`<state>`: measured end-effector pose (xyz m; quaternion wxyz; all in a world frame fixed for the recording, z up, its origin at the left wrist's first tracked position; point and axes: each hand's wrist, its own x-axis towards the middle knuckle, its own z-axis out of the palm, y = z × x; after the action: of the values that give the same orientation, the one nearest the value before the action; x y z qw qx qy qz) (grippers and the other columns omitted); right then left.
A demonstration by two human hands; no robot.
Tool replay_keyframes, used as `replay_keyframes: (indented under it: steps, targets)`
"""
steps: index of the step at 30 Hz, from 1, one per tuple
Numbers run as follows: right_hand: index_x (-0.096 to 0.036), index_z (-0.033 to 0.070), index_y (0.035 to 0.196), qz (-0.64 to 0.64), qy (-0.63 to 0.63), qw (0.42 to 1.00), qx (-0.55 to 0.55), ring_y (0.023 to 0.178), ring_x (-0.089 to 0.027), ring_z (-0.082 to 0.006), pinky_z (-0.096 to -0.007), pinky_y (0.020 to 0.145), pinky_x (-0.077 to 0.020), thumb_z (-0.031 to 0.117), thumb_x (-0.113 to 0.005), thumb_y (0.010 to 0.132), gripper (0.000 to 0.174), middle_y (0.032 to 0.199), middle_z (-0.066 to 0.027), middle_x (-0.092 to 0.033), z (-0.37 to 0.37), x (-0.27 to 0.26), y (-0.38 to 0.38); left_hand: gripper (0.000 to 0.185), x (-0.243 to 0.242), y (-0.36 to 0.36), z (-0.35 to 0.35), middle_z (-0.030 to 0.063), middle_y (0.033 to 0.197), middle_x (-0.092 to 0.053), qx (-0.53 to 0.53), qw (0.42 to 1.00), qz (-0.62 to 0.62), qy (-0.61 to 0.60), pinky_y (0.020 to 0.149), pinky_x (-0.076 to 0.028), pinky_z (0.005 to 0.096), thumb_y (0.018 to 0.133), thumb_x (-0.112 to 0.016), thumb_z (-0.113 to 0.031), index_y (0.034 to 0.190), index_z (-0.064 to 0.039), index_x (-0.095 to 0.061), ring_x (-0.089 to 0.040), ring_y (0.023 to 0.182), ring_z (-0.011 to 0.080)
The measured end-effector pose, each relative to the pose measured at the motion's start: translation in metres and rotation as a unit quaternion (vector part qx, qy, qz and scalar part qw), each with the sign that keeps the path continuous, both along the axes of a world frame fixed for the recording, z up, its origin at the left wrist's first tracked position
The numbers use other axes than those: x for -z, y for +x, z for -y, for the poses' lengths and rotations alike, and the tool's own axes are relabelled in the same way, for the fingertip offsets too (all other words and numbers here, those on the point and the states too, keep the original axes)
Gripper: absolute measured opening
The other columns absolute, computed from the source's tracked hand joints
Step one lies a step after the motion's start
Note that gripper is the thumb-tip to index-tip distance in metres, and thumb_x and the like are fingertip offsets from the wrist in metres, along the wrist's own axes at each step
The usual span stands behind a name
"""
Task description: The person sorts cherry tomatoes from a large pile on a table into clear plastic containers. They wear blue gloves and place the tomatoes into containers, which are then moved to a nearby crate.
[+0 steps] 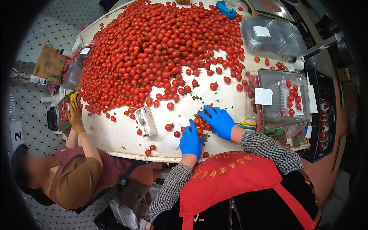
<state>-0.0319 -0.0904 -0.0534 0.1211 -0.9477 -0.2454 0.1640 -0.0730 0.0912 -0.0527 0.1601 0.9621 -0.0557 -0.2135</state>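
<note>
Both my hands, in blue gloves, rest low over the white tabletop (227, 99) around a small group of cherry tomatoes (202, 126). My left hand (191, 141) lies at the near left side of the group, thumb apart from the fingers. On the far right side, my right hand (220, 122) has its fingers spread and touches the tomatoes. Neither hand visibly grips one; the undersides are hidden. Bits of green stem (197, 98) are scattered beyond them. A big heap of cherry tomatoes (161, 43) covers the far part of the table.
A white tape dispenser (146, 122) stands to the left. To the right lie yellow-handled scissors (248, 122) and a clear plastic container (283, 123) with tomatoes visible through it. Stacked clear containers (276, 37) sit farther back. At left, a co-worker's gloved hand (76, 115) touches a filled box (63, 112).
</note>
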Motion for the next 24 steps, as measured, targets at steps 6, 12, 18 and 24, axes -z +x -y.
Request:
replay_keyframes:
  steps: [6, 12, 18, 24]
  targets:
    - [-0.028, 0.015, 0.153, -0.015, -0.015, 1.000, 0.005, 0.119, -0.053, -0.0328, -0.0421, 0.092, -0.0474, 0.021, -0.071, 0.082, 0.083, 0.150, -0.0156, -0.037, -0.017, 0.007, 0.014, 0.093, 0.010, 0.038, 0.023, 0.0197, 0.137, -0.042, -0.039, 0.998, -0.045, 0.022, 0.081, -0.056, 0.0392, 0.080, -0.075, -0.017, 0.153, -0.002, -0.019, -0.061, 0.107, 0.0343]
    - [-0.029, 0.015, 0.152, -0.044, 0.130, 0.984, 0.112, 0.118, -0.052, -0.0386, -0.0430, 0.099, -0.0467, 0.011, -0.072, 0.077, 0.086, 0.145, -0.0145, -0.041, -0.012, 0.034, 0.028, 0.071, 0.071, 0.056, 0.005, 0.0203, 0.129, -0.051, -0.077, 0.964, -0.004, -0.255, 0.081, -0.054, 0.0396, 0.081, -0.064, -0.007, 0.146, -0.004, -0.034, -0.064, 0.100, 0.0320]
    - [-0.039, 0.013, 0.148, -0.144, 0.401, 0.890, 0.164, 0.122, -0.050, -0.0364, -0.0412, 0.105, -0.0436, 0.006, -0.076, 0.071, 0.085, 0.141, -0.0162, -0.044, 0.001, 0.037, 0.036, 0.061, 0.034, 0.059, 0.009, 0.0138, 0.136, -0.051, -0.311, 0.650, -0.273, -0.637, 0.095, -0.052, 0.0432, 0.087, -0.058, -0.012, 0.145, -0.008, -0.038, -0.058, 0.116, 0.0285]
    - [-0.045, 0.016, 0.144, -0.062, 0.395, 0.908, 0.128, 0.129, -0.045, -0.0353, -0.0420, 0.109, -0.0402, 0.003, -0.067, 0.078, 0.071, 0.145, -0.0156, -0.042, -0.017, 0.006, 0.030, 0.062, 0.031, 0.065, 0.013, 0.0134, 0.147, -0.043, -0.329, 0.401, -0.282, -0.807, 0.111, -0.037, 0.0476, 0.100, -0.042, -0.049, 0.149, -0.012, -0.035, -0.043, 0.134, 0.0289]
